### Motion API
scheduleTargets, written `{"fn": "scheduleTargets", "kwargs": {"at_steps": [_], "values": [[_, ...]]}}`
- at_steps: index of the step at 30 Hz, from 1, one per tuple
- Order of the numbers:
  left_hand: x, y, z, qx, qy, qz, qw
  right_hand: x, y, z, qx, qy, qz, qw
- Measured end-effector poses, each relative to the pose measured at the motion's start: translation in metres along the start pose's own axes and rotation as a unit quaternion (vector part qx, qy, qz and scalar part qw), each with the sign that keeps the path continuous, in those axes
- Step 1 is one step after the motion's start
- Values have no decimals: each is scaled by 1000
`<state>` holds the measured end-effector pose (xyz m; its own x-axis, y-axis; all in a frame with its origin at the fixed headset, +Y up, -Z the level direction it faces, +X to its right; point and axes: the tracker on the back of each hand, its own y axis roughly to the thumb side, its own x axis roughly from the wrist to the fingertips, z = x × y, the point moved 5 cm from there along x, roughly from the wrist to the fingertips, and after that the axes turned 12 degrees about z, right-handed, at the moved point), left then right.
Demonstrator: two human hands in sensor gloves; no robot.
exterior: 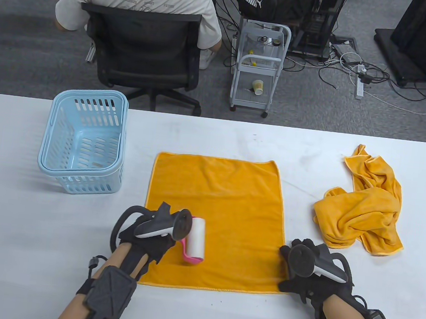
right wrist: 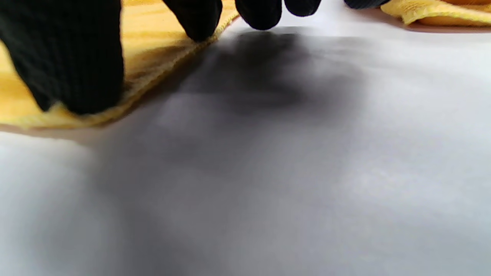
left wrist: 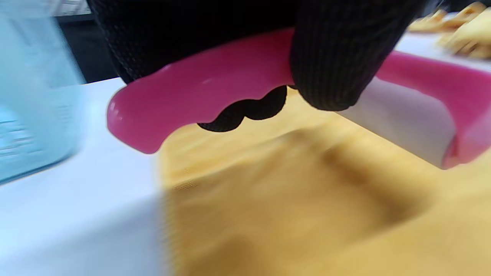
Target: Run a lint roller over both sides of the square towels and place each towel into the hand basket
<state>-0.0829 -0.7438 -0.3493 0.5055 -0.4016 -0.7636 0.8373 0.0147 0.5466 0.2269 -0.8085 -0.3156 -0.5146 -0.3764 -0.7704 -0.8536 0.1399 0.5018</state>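
Lint roller [exterior: 196, 241] handle inside left fingers [left wrist: 330, 65], on flat towel [exterior: 226, 214].

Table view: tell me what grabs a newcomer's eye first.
The flat orange towel spread mid-table, with the left hand gripping a pink lint roller on its near left part. The right hand presses its near right corner. A blue basket stands far left.

Table view: high above the bench [exterior: 238, 139], looking down and forward to the floor behind.
Left wrist view: very near, low, facing across the flat towel [left wrist: 291, 199].
Right wrist view: almost on the bench surface.
Shared: all three show this towel.
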Motion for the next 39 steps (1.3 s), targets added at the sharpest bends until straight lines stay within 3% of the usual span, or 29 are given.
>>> {"fn": "scheduleTargets", "kwargs": {"at_steps": [4,8,12,19,22,25,27,33,36,39], "values": [[36,27,-1,20,14,15,1000,0,0,0,2,-1,-1,1000],[47,16,10,59,-16,-21,998,0,-1,0,2,-2,-2,1000],[25,-16,14,111,-54,-72,990,0,-1,0,2,-2,-3,1000],[-32,-89,27,221,-136,-187,948,0,-1,0,-1,0,-4,1000],[-38,-99,26,198,-133,-187,953,0,-1,0,-2,0,-4,1000],[-24,-83,19,119,-81,-142,979,0,-1,-1,0,0,-4,1000],[1,-56,11,65,-30,-93,993,0,-1,-1,3,0,-4,1000],[61,-1,4,29,39,-24,999,0,-2,-1,6,-1,-4,1000],[67,-4,5,63,34,-45,996,0,-2,-1,6,-1,-4,1000],[55,-25,4,107,7,-80,991,0,-2,-1,7,-1,-4,1000]]}}
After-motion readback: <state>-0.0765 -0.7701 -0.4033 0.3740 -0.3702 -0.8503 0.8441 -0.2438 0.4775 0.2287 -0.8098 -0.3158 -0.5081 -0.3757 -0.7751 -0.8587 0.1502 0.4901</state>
